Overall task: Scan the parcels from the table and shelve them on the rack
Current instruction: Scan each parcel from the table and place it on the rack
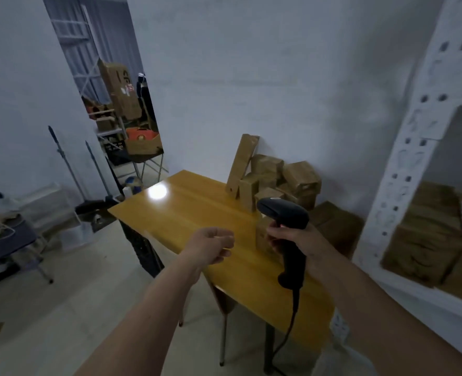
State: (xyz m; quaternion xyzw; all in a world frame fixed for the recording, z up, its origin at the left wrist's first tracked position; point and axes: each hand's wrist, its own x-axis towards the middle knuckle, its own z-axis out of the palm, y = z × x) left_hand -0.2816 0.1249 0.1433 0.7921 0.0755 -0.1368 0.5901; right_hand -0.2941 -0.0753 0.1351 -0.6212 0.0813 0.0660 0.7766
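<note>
Cardboard parcels [273,177] were piled at the table's [191,213] far right by the wall, the scanner [286,221] was gripped in the right hand [292,236] and aimed there, and the left hand [210,246] was kept loosely curled, empty, probably for grabbing.

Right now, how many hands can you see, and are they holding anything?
2. The left hand hangs over the yellow table, fingers loosely curled, holding nothing. The right hand grips the black scanner by its handle, near the brown parcels.
</note>
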